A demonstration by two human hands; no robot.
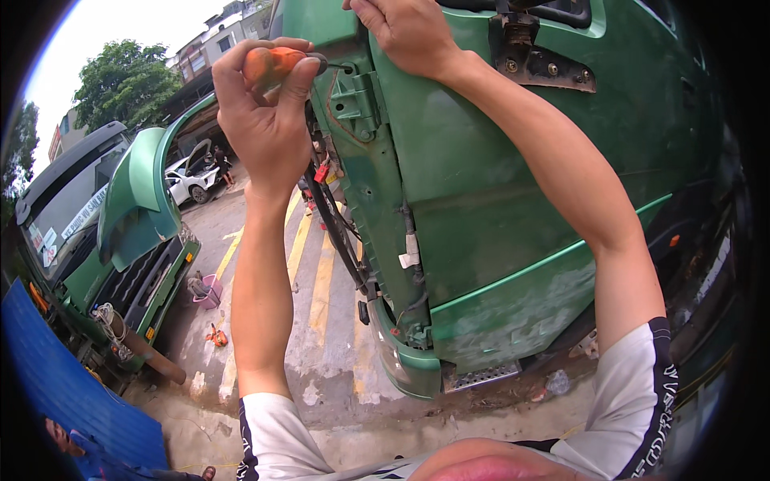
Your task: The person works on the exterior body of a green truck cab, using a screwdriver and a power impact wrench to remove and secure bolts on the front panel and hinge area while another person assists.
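Note:
Wrapped around the orange handle of a screwdriver (271, 66), my left hand (269, 120) is raised in front of the truck cab's corner. The dark shaft points right, and its tip is beside a green hinge bracket (355, 103) on the cab's edge. My right hand (405, 36) is up against the top of the green cab (481, 152), closed, its fingers partly cut off by the upper edge of the picture. What they grip, if anything, is hidden. Below the bracket, a wiring connector (411, 250) with a white tag hangs along the narrow green pillar.
A rusty mirror bracket (553, 70) juts from the cab. At left stands another green truck (132, 200) beside a blue panel (72, 385). A pink bucket (207, 291) and an orange tool (216, 335) lie on the striped ground. A person (88, 453) is at lower left.

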